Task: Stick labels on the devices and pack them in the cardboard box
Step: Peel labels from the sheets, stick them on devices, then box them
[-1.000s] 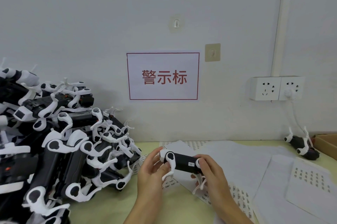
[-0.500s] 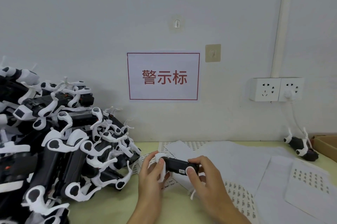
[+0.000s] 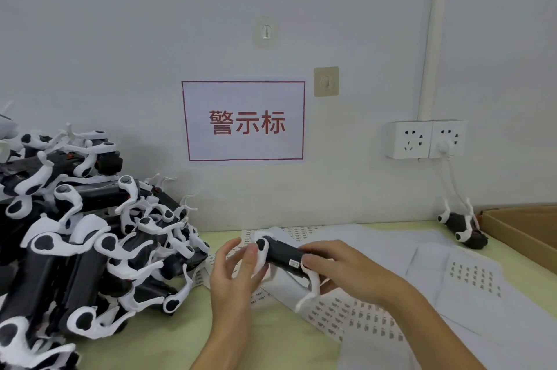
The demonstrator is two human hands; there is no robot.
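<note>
Pale green worktop (image 3: pixel 271 336) runs along the bottom of the view, with both hands raised just over it at the middle. The left hand (image 3: pixel 233 274) has its thumb against the white end piece of a black device (image 3: pixel 281 253), its fingers loosely bent behind that end. The right hand (image 3: pixel 340 268) grips the other end of the same device, fingers curled over the top, so the device lies between the two hands, tilted slightly down toward the right. A small white label (image 3: pixel 294 263) sits on the black body just beside the right fingertips, and a thin white curved arm (image 3: pixel 310 288) of the device hangs down below the right hand.

Under and beyond the hands lie white label sheets (image 3: pixel 361 318) printed with rows of small labels, spread over the right half of the worktop. To the left stands a tall heap of black-and-white devices (image 3: pixel 87 234), piled against the wall. Far right, a single device (image 3: pixel 462 228) lies close to the edge of an open cardboard box (image 3: pixel 518 225). On the wall behind are a red-bordered sign (image 3: pixel 245 121) and a double wall socket (image 3: pixel 426 139) with a white plug in it.
</note>
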